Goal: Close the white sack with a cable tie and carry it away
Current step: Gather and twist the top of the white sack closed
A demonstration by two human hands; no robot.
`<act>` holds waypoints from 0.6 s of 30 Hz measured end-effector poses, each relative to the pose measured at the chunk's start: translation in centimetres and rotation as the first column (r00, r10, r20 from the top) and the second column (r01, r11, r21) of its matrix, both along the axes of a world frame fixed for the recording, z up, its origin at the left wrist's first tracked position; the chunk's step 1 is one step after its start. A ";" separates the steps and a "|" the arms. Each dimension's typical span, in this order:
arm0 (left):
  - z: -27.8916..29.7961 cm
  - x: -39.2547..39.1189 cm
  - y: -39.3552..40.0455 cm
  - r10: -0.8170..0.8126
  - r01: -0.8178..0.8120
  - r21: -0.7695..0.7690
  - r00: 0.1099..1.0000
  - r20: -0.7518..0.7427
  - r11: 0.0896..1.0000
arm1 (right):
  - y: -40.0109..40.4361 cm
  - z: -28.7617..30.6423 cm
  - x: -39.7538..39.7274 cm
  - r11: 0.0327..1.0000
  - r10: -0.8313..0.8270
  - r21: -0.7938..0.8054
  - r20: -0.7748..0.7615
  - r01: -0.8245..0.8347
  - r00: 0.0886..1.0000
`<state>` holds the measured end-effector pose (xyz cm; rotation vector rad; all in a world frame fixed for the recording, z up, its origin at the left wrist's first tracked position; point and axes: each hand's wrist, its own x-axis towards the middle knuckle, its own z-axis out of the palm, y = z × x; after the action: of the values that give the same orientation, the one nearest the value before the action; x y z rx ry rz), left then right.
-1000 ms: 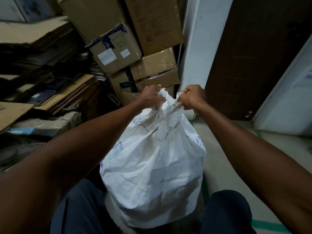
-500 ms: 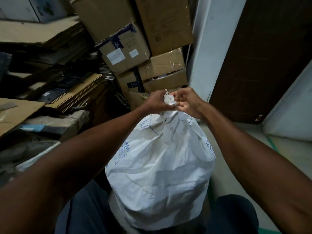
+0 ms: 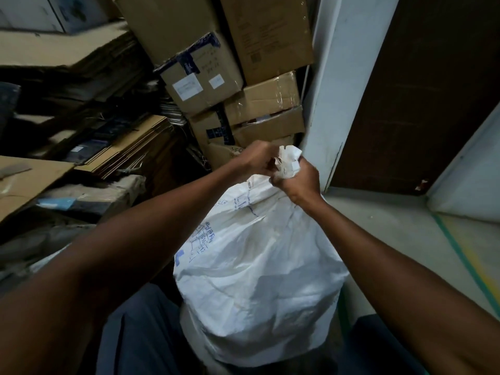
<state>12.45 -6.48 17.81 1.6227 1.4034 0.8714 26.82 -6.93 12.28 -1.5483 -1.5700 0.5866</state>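
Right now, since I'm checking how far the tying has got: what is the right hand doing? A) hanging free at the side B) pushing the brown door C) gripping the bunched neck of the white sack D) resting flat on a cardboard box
C: the right hand is curled round the gathered top of the white sack, with the left hand right beside it.

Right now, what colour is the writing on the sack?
Blue, on the white sack; the head view shows it.

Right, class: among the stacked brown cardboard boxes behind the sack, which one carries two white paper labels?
The tilted brown cardboard box with dark blue tape, left of the stack's middle; its front shows two white labels, which the neighbouring boxes lack.
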 end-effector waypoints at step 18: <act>-3.0 -2.6 1.5 -0.185 0.314 0.029 0.630 -0.754 0.949 | -1.5 -1.5 3.6 0.979 0.203 -0.001 -0.134 -0.205 0.970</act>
<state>9.87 -5.02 14.85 2.3977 1.5856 0.1064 30.37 -8.43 10.79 -1.3371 -1.6356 0.8011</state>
